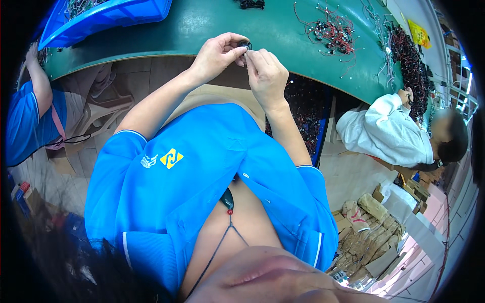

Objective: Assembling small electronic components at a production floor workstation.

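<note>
Near the table's front edge my two hands meet, fingertips almost together. My left hand is closed, pinching a small black round part between thumb and fingers. Close against it, my right hand is closed too, its thumb and fingertips pressed together beside the part. Whatever the right fingertips pinch is too small to make out. Both hands are just over the edge of the green tabletop.
A blue bin stands at the far left. Red-and-black wired parts lie right of my hands, with a dark wire heap beyond. Below the edge sits a crate of dark parts. Co-workers in blue and white flank me.
</note>
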Motion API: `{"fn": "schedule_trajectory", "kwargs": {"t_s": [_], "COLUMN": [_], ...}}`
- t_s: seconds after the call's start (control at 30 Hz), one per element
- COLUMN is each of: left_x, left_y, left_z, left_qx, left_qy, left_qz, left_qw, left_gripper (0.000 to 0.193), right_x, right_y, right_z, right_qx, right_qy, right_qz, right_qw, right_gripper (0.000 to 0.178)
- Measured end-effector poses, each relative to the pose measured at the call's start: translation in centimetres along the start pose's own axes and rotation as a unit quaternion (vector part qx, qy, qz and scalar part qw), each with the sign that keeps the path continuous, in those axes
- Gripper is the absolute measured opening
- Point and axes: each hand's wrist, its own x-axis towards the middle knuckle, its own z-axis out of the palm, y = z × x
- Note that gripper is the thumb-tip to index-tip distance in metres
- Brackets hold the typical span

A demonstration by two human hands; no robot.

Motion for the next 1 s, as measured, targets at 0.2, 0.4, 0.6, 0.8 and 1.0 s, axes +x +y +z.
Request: {"fn": "schedule_trajectory", "kwargs": {"t_s": [0.2, 0.4, 0.6, 0.8, 1.0], "left_x": [0.1, 0.9, 3.0, 9.3, 12.8], "left_y": [-0.8, -2.4, -1.4, -2.8, -4.8], "left_z": [0.2, 0.6, 1.5, -2.5, -4.8], "left_qx": [0.056, 0.084, 0.144, 0.503, 0.596], "left_qy": [0.032, 0.055, 0.007, 0.204, 0.197], "left_qz": [0.022, 0.03, 0.022, 0.264, 0.209], "left_qw": [0.998, 0.995, 0.989, 0.797, 0.75], "left_gripper": [0.021, 0.026, 0.031, 0.035, 0.029], "right_x": [-0.4, -0.6, -2.2, -8.6, -12.3], "right_y": [-0.1, 0.5, 2.8, 7.0, 11.0], "right_z": [0.7, 1.2, -1.1, -8.7, -11.0], "right_qx": [0.013, 0.002, -0.013, -0.239, -0.324], "right_qy": [0.008, -0.002, -0.004, -0.281, -0.174], "right_qz": [0.002, 0.006, 0.064, 0.29, 0.298], "right_qw": [1.0, 1.0, 0.998, 0.883, 0.881], "right_gripper": [0.008, 0.009, 0.008, 0.014, 0.017]}}
